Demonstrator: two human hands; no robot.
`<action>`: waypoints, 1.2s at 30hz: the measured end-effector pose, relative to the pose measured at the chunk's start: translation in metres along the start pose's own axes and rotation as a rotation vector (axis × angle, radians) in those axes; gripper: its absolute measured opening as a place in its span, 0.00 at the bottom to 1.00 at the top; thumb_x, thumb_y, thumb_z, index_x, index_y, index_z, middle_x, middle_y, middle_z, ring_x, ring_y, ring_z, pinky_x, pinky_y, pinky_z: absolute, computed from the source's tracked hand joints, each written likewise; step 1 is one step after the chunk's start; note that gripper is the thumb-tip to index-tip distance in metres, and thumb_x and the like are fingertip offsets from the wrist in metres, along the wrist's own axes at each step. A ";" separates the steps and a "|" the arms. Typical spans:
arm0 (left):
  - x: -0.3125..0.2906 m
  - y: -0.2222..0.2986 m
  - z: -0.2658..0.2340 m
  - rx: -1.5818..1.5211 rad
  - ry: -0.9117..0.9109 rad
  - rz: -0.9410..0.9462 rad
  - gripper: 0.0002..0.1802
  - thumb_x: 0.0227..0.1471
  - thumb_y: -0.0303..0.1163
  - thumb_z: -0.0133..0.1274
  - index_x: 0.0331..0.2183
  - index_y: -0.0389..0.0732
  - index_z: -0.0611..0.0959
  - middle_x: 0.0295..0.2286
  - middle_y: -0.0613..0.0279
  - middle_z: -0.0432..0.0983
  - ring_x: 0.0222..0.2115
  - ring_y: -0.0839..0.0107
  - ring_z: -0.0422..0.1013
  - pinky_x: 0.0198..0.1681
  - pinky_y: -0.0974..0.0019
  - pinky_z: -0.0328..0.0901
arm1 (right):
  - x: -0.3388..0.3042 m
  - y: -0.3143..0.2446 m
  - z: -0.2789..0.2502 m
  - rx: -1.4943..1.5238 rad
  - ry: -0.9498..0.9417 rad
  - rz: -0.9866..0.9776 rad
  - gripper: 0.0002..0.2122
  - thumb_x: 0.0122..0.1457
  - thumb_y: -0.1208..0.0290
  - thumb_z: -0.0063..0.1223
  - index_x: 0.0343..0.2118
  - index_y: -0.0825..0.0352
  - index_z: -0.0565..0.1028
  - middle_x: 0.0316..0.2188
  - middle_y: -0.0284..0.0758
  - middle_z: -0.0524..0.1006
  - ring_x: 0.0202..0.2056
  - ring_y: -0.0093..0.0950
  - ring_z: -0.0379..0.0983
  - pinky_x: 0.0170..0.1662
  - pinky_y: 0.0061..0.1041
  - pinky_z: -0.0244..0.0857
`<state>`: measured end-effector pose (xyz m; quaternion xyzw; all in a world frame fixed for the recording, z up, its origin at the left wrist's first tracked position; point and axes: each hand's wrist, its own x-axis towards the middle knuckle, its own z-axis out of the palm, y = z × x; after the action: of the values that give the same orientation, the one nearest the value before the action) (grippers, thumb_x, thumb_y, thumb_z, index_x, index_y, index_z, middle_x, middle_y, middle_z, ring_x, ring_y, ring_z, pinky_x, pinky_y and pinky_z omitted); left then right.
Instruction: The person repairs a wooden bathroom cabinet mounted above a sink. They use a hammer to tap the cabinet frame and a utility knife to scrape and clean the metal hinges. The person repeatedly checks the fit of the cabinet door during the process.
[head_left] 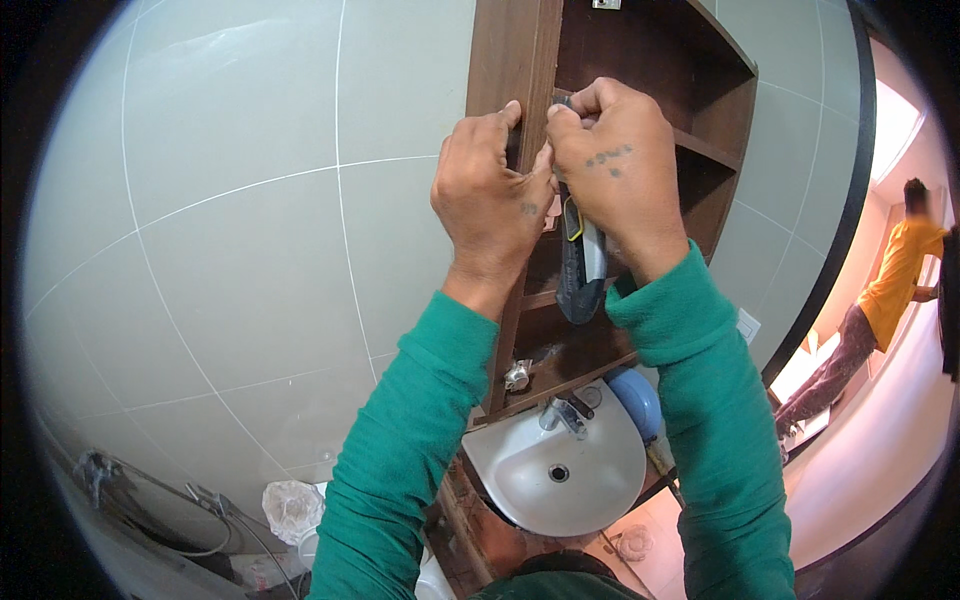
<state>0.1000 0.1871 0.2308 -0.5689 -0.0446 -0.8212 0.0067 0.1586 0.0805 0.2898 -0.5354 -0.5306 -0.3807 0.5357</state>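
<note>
Head view: white sink [612, 480] and faucet [566, 415] below grey tool [577, 285] and cabinet [515, 45].

A brown wood-look cabinet [512, 45] stands upright, its open front showing shelves inside; metal hinges sit on its inner side, near the top and the bottom. Before the shelves, close to the left front edge, a dark grey knife [578, 285] with silver and yellow parts points handle-down; its blade end seems hidden.

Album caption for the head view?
Left hand and right hand at a brown wooden cabinet above a white rounded basin.
</note>
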 end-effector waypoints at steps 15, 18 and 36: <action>0.003 0.005 -0.003 -0.011 -0.031 -0.070 0.23 0.45 0.36 0.75 0.42 0.36 0.88 0.34 0.55 0.82 0.31 0.61 0.81 0.34 0.60 0.76 | 0.001 0.025 -0.007 0.258 -0.156 0.080 0.13 0.62 0.67 0.62 0.35 0.75 0.81 0.27 0.47 0.83 0.29 0.37 0.83 0.36 0.34 0.77; 0.004 0.004 -0.005 0.028 -0.052 -0.061 0.21 0.48 0.33 0.74 0.43 0.35 0.88 0.36 0.56 0.84 0.29 0.69 0.80 0.34 0.65 0.76 | 0.000 0.027 -0.007 0.308 -0.115 0.039 0.12 0.63 0.67 0.62 0.35 0.75 0.81 0.28 0.48 0.83 0.29 0.36 0.83 0.35 0.34 0.76; 0.169 0.017 -0.028 0.656 -0.958 0.948 0.22 0.54 0.40 0.65 0.52 0.53 0.86 0.57 0.69 0.77 0.47 0.65 0.81 0.49 0.66 0.81 | -0.025 0.100 -0.109 0.326 -0.412 0.415 0.13 0.71 0.65 0.55 0.42 0.72 0.80 0.28 0.32 0.79 0.27 0.19 0.73 0.29 0.21 0.71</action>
<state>0.0156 0.1743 0.3805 -0.7913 -0.0354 -0.3372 0.5088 0.2702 -0.0165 0.2638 -0.6048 -0.5614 -0.0575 0.5619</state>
